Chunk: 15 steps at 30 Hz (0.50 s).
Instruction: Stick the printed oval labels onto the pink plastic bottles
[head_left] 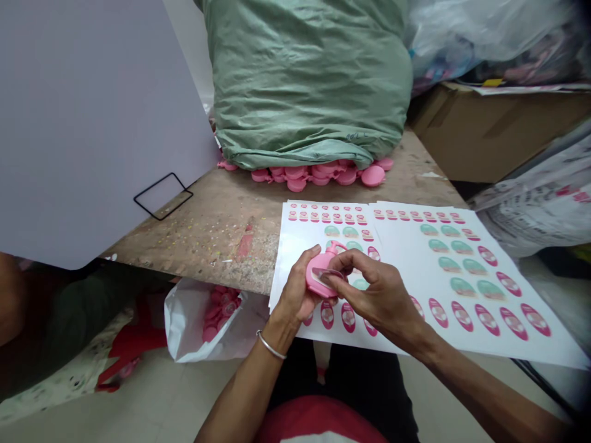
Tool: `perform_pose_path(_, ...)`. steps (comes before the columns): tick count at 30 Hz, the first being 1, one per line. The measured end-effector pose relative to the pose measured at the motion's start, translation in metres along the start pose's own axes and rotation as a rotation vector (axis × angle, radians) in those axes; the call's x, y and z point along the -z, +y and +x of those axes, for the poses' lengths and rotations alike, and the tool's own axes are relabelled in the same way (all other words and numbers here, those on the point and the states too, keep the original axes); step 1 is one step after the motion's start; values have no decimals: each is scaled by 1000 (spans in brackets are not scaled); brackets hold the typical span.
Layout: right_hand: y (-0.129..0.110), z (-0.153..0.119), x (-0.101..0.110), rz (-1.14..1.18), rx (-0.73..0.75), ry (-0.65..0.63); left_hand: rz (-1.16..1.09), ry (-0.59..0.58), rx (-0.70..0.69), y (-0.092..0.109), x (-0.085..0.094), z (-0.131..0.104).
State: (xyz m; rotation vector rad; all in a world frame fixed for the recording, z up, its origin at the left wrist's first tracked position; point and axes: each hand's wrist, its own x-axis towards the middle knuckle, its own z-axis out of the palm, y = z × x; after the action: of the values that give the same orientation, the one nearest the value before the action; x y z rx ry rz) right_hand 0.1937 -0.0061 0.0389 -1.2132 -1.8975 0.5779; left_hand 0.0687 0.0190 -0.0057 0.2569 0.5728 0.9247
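Observation:
Near the table's front edge, my left hand [297, 289] is wrapped round a small pink plastic case [316, 284] with a loop at its top. My right hand [364, 284] pinches a small oval sticker [329, 272] between thumb and fingers, over the face of the case. Part of the sticker lies against the pink surface. Beneath both hands are white sheets [399, 246] printed with rows of pink ovals, green half-round labels and small pink labels.
A large green sack [309, 80] stands on the wooden table [203, 224], with several pink cases [373, 176] at its base. Left are a grey panel [92, 111] and a white bag [184, 320] of pink pieces. A cardboard box [489, 132] sits right. Someone's arm [10, 298] shows far left.

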Motion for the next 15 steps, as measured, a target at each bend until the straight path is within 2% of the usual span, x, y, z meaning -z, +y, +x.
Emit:
perform_pose_path(4, -3, -5, -4, -172, 148, 48, -90, 72, -80, 0, -6, -2)
perform_pose_path(7, -7, -10, -8, -320, 231, 79, -92, 77, -96, 0, -7, -2)
perform_pose_path(11, -11, -14, -11, -467, 252, 107, -33, 39, -117, 0, -6, -2)
perform_pose_path(15, -13, -13, -6, -466, 279, 73, 10, 51, -109, 1, -5, -3)
